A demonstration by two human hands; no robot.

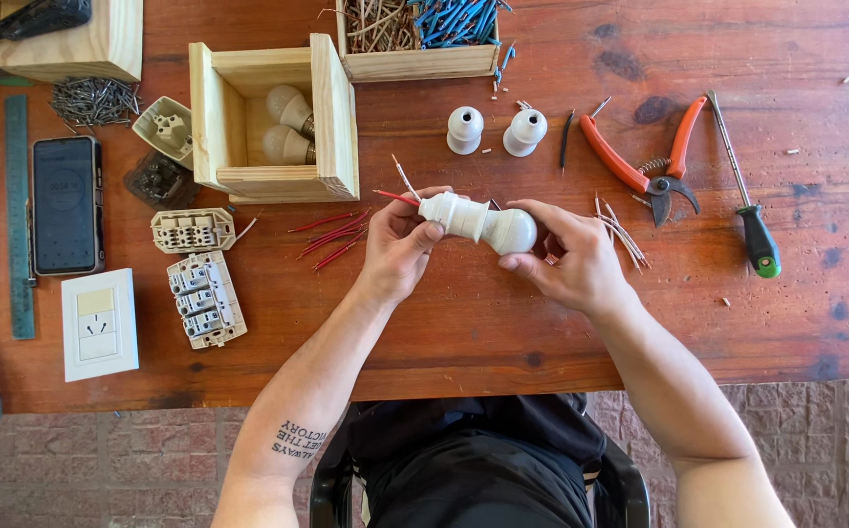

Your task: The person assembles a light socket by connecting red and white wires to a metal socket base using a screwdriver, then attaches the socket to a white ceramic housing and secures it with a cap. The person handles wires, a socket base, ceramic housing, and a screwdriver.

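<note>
Both hands hold a white lamp socket with a bulb seated in it, lifted just above the tabletop near its front edge. The left hand has its fingers pinching the socket end, where a red wire and a pale wire stick out; the right hand has its fingers curled round the bulb. As I judge it, the thin wires could slip or bend out of the socket if the left grip twists against the right, and too much squeeze or turn on the bulb could crack it or jam the thread. Loose red wires lie just beside the left hand, and stripped strands just beside the right; a sweeping wrist could scatter them. Two spare sockets, pliers and a screwdriver lie further back.
</note>
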